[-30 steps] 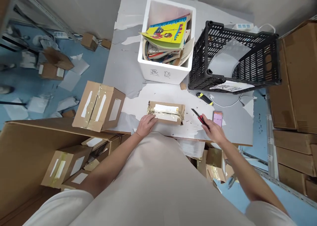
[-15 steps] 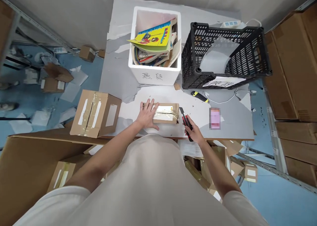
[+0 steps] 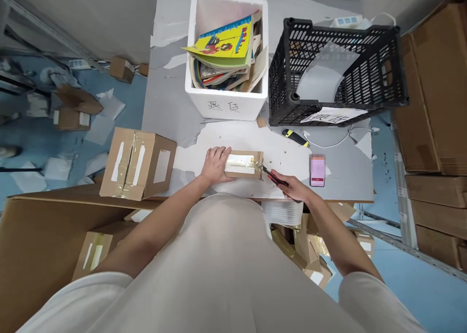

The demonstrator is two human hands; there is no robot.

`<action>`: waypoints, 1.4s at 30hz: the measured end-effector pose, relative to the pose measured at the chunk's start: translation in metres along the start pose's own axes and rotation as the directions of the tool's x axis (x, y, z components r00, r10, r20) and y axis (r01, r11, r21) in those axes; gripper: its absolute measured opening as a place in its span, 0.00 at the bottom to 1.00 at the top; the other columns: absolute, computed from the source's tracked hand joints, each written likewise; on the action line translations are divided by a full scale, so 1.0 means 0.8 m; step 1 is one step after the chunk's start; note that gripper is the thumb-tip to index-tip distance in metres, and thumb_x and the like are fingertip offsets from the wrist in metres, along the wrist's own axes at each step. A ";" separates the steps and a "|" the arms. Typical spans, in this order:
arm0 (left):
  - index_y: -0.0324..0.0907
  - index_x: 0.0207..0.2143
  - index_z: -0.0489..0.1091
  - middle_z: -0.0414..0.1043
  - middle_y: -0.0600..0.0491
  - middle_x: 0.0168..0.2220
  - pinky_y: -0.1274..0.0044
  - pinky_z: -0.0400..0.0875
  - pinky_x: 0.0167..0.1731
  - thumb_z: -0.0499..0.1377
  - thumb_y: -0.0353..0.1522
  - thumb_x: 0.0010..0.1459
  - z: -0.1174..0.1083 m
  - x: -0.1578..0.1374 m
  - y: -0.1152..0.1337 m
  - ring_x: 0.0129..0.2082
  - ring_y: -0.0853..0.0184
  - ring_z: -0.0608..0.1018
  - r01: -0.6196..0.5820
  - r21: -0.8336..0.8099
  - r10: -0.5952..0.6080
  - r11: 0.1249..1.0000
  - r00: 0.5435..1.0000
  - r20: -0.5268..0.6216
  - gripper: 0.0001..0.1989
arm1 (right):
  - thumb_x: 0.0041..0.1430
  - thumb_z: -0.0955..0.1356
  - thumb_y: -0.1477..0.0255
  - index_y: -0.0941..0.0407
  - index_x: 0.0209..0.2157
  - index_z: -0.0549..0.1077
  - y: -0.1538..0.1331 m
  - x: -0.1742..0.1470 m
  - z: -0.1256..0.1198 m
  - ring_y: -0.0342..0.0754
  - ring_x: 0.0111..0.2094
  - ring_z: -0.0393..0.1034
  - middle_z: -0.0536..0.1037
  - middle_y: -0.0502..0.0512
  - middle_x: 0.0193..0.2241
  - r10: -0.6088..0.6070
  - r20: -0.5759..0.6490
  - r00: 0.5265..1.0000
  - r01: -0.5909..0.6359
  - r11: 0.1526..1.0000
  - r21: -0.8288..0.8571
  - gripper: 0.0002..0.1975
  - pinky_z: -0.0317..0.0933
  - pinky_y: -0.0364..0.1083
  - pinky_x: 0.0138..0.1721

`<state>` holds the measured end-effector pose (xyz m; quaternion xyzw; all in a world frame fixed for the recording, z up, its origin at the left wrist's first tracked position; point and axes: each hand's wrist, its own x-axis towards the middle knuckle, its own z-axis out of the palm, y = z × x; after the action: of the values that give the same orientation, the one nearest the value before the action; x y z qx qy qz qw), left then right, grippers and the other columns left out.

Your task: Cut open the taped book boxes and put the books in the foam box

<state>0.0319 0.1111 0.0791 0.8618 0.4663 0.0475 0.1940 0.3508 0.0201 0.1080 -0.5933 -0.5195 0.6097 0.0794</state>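
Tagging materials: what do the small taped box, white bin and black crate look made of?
Small taped box: likely cardboard, matt; brown, rough-edged. White bin: probably polystyrene foam, matt; thick, pale walls. Black crate: likely plastic, semi-matt; moulded-looking slotted walls.

A plain grey wall (image 3: pixel 120 11) rises behind a broad table (image 3: pixel 207 138) with a torn grey covering (image 3: pixel 164 99) and thin brown front edge (image 3: pixel 350 201). Smooth blue floor (image 3: pixel 430 296) shows on both sides; a perforated grey metal rail (image 3: pixel 412 251) runs at right, under soft light.

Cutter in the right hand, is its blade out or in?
Out: the dark blade reaches past the red-and-black handle toward the small box.
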 end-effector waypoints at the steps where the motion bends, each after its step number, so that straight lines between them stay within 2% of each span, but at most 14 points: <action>1: 0.37 0.63 0.50 0.58 0.37 0.57 0.55 0.48 0.58 0.66 0.52 0.34 -0.001 0.000 0.001 0.56 0.45 0.60 0.001 0.005 -0.001 1.000 1.000 0.008 0.57 | 0.58 0.64 0.74 0.46 0.64 0.55 -0.001 0.000 0.001 0.36 0.17 0.60 0.73 0.46 0.26 0.014 0.008 1.000 -0.015 1.000 0.017 0.33 0.61 0.37 0.19; 8: 0.36 0.64 0.49 0.56 0.37 0.59 0.56 0.45 0.60 0.65 0.53 0.35 0.001 -0.002 0.000 0.57 0.45 0.58 0.028 0.003 -0.028 1.000 1.000 0.006 0.57 | 0.57 0.65 0.70 0.48 0.64 0.55 0.016 -0.038 0.028 0.37 0.17 0.61 0.74 0.47 0.25 0.072 0.015 0.997 -0.074 0.989 0.129 0.33 0.62 0.39 0.18; 11: 0.37 0.64 0.48 0.56 0.37 0.59 0.56 0.44 0.60 0.66 0.52 0.35 0.001 -0.003 -0.001 0.58 0.45 0.58 0.020 -0.008 -0.020 1.000 1.000 0.005 0.58 | 0.57 0.65 0.68 0.48 0.64 0.56 0.034 -0.063 0.035 0.37 0.19 0.62 0.76 0.51 0.33 0.054 -0.110 0.992 -0.038 0.990 0.139 0.33 0.64 0.41 0.20; 14: 0.38 0.64 0.48 0.55 0.37 0.59 0.56 0.45 0.60 0.67 0.52 0.35 0.001 -0.005 0.007 0.58 0.45 0.58 0.096 -0.038 -0.097 0.995 0.995 -0.020 0.58 | 0.56 0.66 0.65 0.48 0.66 0.48 0.041 -0.065 0.048 0.38 0.21 0.65 0.76 0.55 0.41 0.087 -0.304 0.949 0.011 0.952 0.306 0.38 0.67 0.44 0.23; 16: 0.36 0.65 0.46 0.54 0.35 0.59 0.56 0.49 0.59 0.67 0.53 0.35 0.001 -0.006 0.017 0.58 0.44 0.57 0.267 -0.083 -0.273 0.960 0.960 -0.068 0.60 | 0.53 0.68 0.62 0.48 0.64 0.49 0.032 -0.047 0.068 0.41 0.25 0.69 0.74 0.57 0.45 0.122 -0.370 0.921 0.078 0.872 0.483 0.39 0.68 0.46 0.25; 18: 0.33 0.65 0.42 0.51 0.32 0.60 0.55 0.54 0.56 0.66 0.54 0.35 0.001 -0.010 0.026 0.59 0.41 0.55 0.450 -0.153 -0.464 0.880 0.882 -0.076 0.63 | 0.50 0.70 0.60 0.50 0.57 0.59 0.011 -0.013 0.094 0.44 0.30 0.72 0.71 0.59 0.50 0.124 -0.389 0.913 0.162 0.764 0.624 0.33 0.68 0.46 0.25; 20: 0.31 0.66 0.38 0.49 0.29 0.60 0.54 0.56 0.53 0.65 0.55 0.36 0.002 -0.017 0.032 0.59 0.39 0.54 0.530 -0.219 -0.546 0.819 0.837 -0.017 0.64 | 0.47 0.71 0.60 0.50 0.49 0.63 -0.016 0.027 0.118 0.43 0.30 0.72 0.69 0.57 0.53 0.087 -0.389 0.917 0.235 0.669 0.705 0.27 0.69 0.47 0.27; 23: 0.31 0.66 0.40 0.56 0.32 0.57 0.56 0.57 0.55 0.60 0.51 0.48 0.005 -0.038 0.029 0.58 0.45 0.59 0.477 -0.325 -0.483 0.816 0.873 0.068 0.54 | 0.47 0.71 0.61 0.49 0.45 0.61 -0.053 0.077 0.134 0.41 0.26 0.69 0.71 0.54 0.50 0.045 -0.390 0.920 0.282 0.615 0.737 0.24 0.68 0.46 0.27; 26: 0.35 0.66 0.44 0.65 0.39 0.51 0.63 0.63 0.52 0.53 0.42 0.57 0.015 -0.065 0.019 0.50 0.55 0.70 0.407 -0.476 -0.408 0.779 0.907 0.107 0.39 | 0.46 0.71 0.62 0.50 0.44 0.61 -0.073 0.096 0.126 0.40 0.23 0.67 0.73 0.53 0.46 0.034 -0.405 0.914 0.284 0.660 0.696 0.23 0.65 0.45 0.24; 29: 0.40 0.65 0.46 0.67 0.44 0.48 0.66 0.68 0.47 0.54 0.39 0.57 0.024 -0.085 0.011 0.40 0.62 0.75 0.384 -0.558 -0.390 0.736 0.914 0.113 0.36 | 0.46 0.71 0.63 0.51 0.44 0.61 -0.077 0.094 0.113 0.40 0.23 0.66 0.74 0.54 0.46 0.037 -0.384 0.923 0.250 0.702 0.667 0.23 0.64 0.46 0.24; 31: 0.41 0.65 0.48 0.65 0.43 0.52 0.65 0.68 0.48 0.56 0.39 0.55 0.024 -0.084 0.005 0.41 0.61 0.75 0.383 -0.553 -0.420 0.740 0.905 0.066 0.37 | 0.46 0.71 0.63 0.51 0.45 0.62 -0.073 0.085 0.112 0.41 0.24 0.66 0.74 0.55 0.47 0.045 -0.369 0.928 0.230 0.710 0.666 0.24 0.65 0.46 0.26; 34: 0.39 0.65 0.47 0.58 0.39 0.58 0.62 0.66 0.52 0.58 0.40 0.53 0.008 -0.055 -0.013 0.52 0.55 0.71 0.370 -0.515 -0.445 0.774 0.895 -0.026 0.40 | 0.46 0.71 0.62 0.51 0.46 0.64 -0.059 0.064 0.121 0.41 0.26 0.67 0.73 0.57 0.50 0.068 -0.388 0.919 0.233 0.700 0.675 0.25 0.66 0.47 0.28; 38: 0.36 0.64 0.47 0.50 0.38 0.64 0.61 0.56 0.60 0.57 0.41 0.54 -0.027 0.025 -0.049 0.64 0.51 0.56 0.271 -0.422 -0.350 0.865 0.929 -0.122 0.40 | 0.47 0.72 0.61 0.53 0.41 0.67 -0.044 0.029 0.145 0.42 0.29 0.70 0.74 0.57 0.49 0.166 -0.332 0.929 0.158 0.633 0.758 0.20 0.67 0.46 0.30; 42: 0.36 0.57 0.61 0.63 0.41 0.58 0.67 0.58 0.59 0.57 0.37 0.54 -0.047 0.086 -0.068 0.59 0.55 0.65 0.200 -0.339 -0.217 0.919 0.976 -0.014 0.29 | 0.47 0.73 0.63 0.52 0.42 0.65 -0.052 0.017 0.161 0.46 0.30 0.73 0.78 0.56 0.41 0.228 -0.186 0.956 0.049 0.498 0.866 0.21 0.68 0.47 0.30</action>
<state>0.0181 0.2051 0.0863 0.7600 0.5452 0.1273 0.3300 0.2211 -0.0210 0.0978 -0.5796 -0.0980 0.7011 0.4037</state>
